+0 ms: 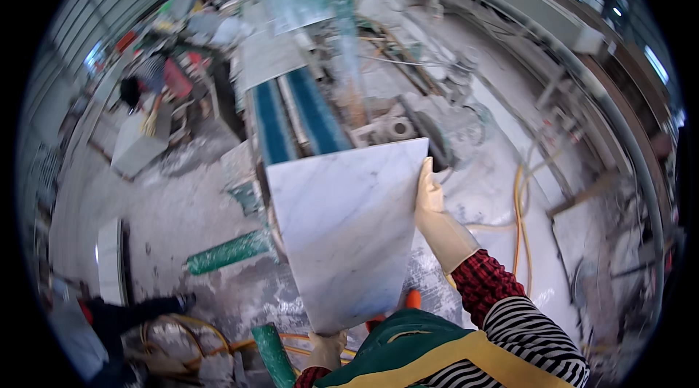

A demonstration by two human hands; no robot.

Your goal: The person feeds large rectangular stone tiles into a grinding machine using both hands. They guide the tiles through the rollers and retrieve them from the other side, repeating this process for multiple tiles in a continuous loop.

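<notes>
A: Where is the marble slab (349, 228)?

B: It is held tilted in the middle, its far edge overlapping the blue strips (320, 115) at twelve o'clock; whether any weight is borne by them cannot be told

A: And the grip?

B: The lower edge seems to be clasped by the left hand (328, 348) at six o'clock. The side edge is pressed by the right hand (437, 210) at two o'clock, fingers straightened; whether that grip is closed behind cannot be told

A: What could go wrong?

B: The smooth slab could be let slip if the gloves were wet, or a corner chipped if it were knocked. Footing could be lost on the wet-looking floor (211, 206), or a foot caught by the green tube (229, 251) at nine o'clock or the yellow hose (518, 199) at three. Farther off, at ten, a co-worker (153, 75) is seen

A: Any labels?

B: No brand, label or writing can be read on the slab or gloves
</notes>
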